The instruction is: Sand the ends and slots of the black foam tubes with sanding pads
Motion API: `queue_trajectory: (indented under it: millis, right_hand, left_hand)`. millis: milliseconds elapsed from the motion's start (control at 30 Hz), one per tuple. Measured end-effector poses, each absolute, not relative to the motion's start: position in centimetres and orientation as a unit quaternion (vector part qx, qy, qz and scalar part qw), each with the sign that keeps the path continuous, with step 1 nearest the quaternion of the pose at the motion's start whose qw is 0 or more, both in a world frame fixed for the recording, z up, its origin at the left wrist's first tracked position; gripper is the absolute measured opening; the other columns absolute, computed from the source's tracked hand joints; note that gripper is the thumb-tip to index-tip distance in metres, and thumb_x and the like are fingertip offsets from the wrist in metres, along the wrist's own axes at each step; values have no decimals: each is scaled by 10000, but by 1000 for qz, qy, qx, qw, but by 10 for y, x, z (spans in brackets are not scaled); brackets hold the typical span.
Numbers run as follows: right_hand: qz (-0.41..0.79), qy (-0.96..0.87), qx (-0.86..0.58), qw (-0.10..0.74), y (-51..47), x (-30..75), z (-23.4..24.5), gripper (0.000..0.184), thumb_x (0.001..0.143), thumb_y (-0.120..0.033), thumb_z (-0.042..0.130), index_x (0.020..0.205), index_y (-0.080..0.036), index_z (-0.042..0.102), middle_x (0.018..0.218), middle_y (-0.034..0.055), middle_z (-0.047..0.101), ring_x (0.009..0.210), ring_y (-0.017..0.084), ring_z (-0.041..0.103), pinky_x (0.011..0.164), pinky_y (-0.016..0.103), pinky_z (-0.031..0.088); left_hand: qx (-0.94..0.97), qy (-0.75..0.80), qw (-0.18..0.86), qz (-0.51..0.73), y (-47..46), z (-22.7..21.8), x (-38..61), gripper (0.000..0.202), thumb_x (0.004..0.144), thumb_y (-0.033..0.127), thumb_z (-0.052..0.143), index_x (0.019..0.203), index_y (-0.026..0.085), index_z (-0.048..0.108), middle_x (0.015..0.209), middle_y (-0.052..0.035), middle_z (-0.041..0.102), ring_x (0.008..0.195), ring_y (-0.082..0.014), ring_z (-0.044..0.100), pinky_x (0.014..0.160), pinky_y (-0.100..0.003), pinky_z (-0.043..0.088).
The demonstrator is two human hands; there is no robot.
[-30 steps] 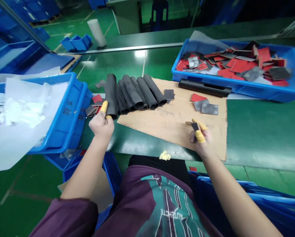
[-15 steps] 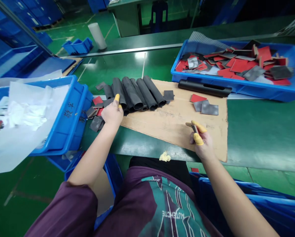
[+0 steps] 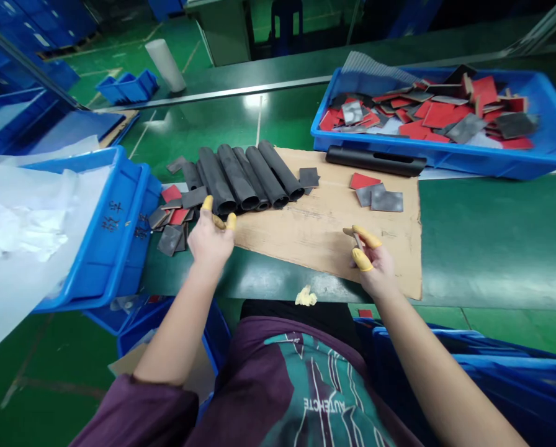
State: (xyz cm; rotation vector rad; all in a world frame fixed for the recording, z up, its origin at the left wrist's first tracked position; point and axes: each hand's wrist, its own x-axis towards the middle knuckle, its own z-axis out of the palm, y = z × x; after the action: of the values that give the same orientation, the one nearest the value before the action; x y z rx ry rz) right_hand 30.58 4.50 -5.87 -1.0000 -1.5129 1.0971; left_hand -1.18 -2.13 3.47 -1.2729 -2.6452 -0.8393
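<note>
Surface: a green work surface (image 3: 492, 242) runs across the view, and a cardboard sheet (image 3: 306, 242) is laid on it.

Crates: a blue plastic crate (image 3: 487, 162) is placed far right, heaped with red and grey sheet pieces (image 3: 436, 115). A second blue plastic crate (image 3: 124, 242) is set at left, lined with white plastic film (image 3: 31, 230).

Rolls: dark rubber rolls (image 3: 241, 177) are lined up side by side at the far left of the cardboard. A black slotted bar (image 3: 375, 161) is left just beyond the sheet, beside the right crate.

Squares: grey squares (image 3: 386, 201) and a red square (image 3: 364, 180) are laid on the cardboard. Small red and grey pieces (image 3: 170, 233) are scattered left of the rolls.

Hands: these are held well apart, with yellow finger cots (image 3: 362, 259) worn on the fingertips. The left hand (image 3: 208, 239) is open just near the rolls, with nothing clearly held. The right hand (image 3: 375, 264) is pinched on a small dark piece (image 3: 358, 241) above the cardboard.
</note>
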Motion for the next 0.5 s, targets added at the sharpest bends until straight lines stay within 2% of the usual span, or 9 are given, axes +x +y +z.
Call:
queue_trajectory:
  millis: [100, 167, 233, 333, 367, 433, 500]
  right_hand:
    - [442, -634, -412, 484, 47, 304, -62, 562, 857, -566, 665, 1320, -255, 603, 1261, 134, 692, 1001, 254, 701, 756, 422, 626]
    - [450, -626, -420, 479, 47, 301, -61, 611, 841, -580, 682, 1342, -245, 582, 1288, 149, 682, 1047, 261, 694, 768, 415, 623]
    - [472, -596, -435, 483, 46, 297, -57, 679, 795, -594, 725, 1350, -234, 569, 1320, 164, 668, 1018, 250, 695, 720, 380, 616]
    - [517, -530, -459, 490, 48, 296, -48, 724, 709, -598, 790, 1293, -217, 597, 1291, 158, 683, 765, 179, 666, 592, 336, 583]
    - [528, -513, -464, 492, 51, 298, -44, 712, 690, -594, 802, 1261, -213, 612, 1222, 138, 710, 663, 149, 626, 554, 329, 565]
    - [530, -492, -477, 499, 64, 306, -35, 650, 682, -574, 806, 1194, -209, 641, 937, 56, 739, 519, 112, 534, 496, 308, 519]
    - [503, -477, -499, 520, 88, 318, -24, 562, 691, -539, 799, 1128, -213, 661, 663, -39, 626, 450, 100, 475, 454, 274, 455]
  left_hand:
    - [-528, -755, -42, -387, -21, 11, 19, 482, 832, 389, 650, 1261, 174, 681, 781, -38, 700, 650, -166, 621, 713, -289, 511]
    - [-594, -678, -138, -410, -4, -5, 44, 371, 828, 360, 665, 1145, 182, 738, 759, -31, 688, 601, -138, 588, 680, -274, 504]
    - [-623, -619, -228, -420, 22, -20, 68, 320, 823, 329, 677, 1103, 197, 759, 854, -50, 729, 610, -127, 597, 672, -274, 513]
    - [-607, -580, -317, -441, 59, -37, 95, 248, 805, 273, 697, 1025, 192, 778, 822, -51, 747, 645, -144, 641, 657, -272, 527]
    - [-601, -574, -333, -446, 68, -42, 99, 225, 803, 259, 697, 998, 186, 782, 785, -48, 744, 651, -150, 650, 653, -271, 531]
    - [-598, -563, -350, -451, 79, -49, 103, 205, 807, 247, 688, 973, 175, 784, 767, -52, 747, 669, -157, 664, 657, -271, 538]
    - [-598, -555, -353, -458, 81, -54, 101, 213, 814, 252, 678, 980, 172, 785, 823, -66, 766, 704, -163, 676, 672, -273, 546]
